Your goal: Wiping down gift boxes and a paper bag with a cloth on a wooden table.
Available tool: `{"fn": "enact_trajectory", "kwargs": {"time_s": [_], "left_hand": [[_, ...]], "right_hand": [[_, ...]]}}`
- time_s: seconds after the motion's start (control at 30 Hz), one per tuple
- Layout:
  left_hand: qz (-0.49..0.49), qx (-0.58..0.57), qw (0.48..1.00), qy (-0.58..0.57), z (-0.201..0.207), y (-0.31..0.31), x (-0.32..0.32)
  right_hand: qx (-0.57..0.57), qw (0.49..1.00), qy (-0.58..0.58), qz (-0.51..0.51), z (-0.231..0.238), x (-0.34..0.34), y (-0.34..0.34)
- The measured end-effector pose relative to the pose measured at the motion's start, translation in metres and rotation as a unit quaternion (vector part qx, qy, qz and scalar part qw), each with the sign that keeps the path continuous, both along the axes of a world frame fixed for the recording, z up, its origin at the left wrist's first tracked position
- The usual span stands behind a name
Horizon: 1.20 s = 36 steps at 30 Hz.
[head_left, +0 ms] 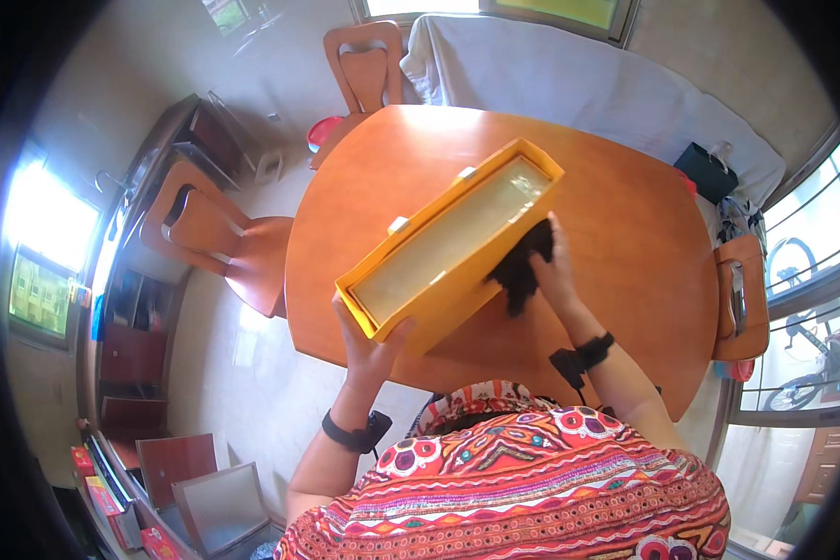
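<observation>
A long yellow box (448, 313) is held at a slant over the wooden table (635, 261), its far end up to the right. A pale, glossy panel or inside (457, 238) shows within its yellow rim, and two small white tabs stand along its far long edge. My left hand (369, 347) grips the near left end, thumb on the side facing me. My right hand (553, 273) holds a crumpled black cloth (523, 266) against the box's near side, close to the right end. Part of the cloth hangs down below the fingers.
Wooden chairs stand at the table's left (219, 233), far left (366, 70) and right (742, 299). Behind the table lies a white-draped long piece (551, 70) with a dark green bag (706, 171) at its right. Books and boards (177, 467) sit at lower left.
</observation>
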<state>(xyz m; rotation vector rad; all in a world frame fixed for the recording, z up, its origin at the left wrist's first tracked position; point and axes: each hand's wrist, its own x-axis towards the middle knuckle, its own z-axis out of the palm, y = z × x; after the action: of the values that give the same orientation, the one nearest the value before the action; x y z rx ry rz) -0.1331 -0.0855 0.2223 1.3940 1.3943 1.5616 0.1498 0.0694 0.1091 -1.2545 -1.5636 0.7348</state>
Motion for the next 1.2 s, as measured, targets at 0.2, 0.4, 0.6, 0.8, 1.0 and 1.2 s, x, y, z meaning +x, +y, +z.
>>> {"fn": "enact_trajectory", "kwargs": {"time_s": [0.2, 0.4, 0.6, 0.8, 1.0, 1.2], "left_hand": [[0.088, 0.009, 0.995, -0.041, -0.007, 0.031, -0.019], [0.114, -0.015, 0.987, -0.117, -0.005, 0.075, -0.059], [0.214, -0.204, 0.920, -0.257, -0.054, 0.060, -0.101], [0.197, -0.306, 0.854, -0.372, -0.147, -0.011, -0.084], [0.214, -0.357, 0.796, -0.440, -0.159, -0.023, -0.061], [0.169, -0.370, 0.814, -0.416, -0.154, -0.008, -0.049]], "right_hand": [[-0.170, 0.973, -0.105, 0.118, -0.063, -0.022, -0.028], [-0.221, 0.936, -0.208, 0.176, -0.066, -0.003, -0.018], [-0.219, 0.950, -0.150, 0.164, -0.063, 0.006, -0.032], [-0.172, 0.972, -0.123, 0.103, -0.022, 0.010, -0.027], [0.015, 0.946, -0.219, 0.237, 0.049, -0.049, -0.054], [0.152, 0.905, -0.375, 0.131, 0.014, -0.059, -0.004]]}}
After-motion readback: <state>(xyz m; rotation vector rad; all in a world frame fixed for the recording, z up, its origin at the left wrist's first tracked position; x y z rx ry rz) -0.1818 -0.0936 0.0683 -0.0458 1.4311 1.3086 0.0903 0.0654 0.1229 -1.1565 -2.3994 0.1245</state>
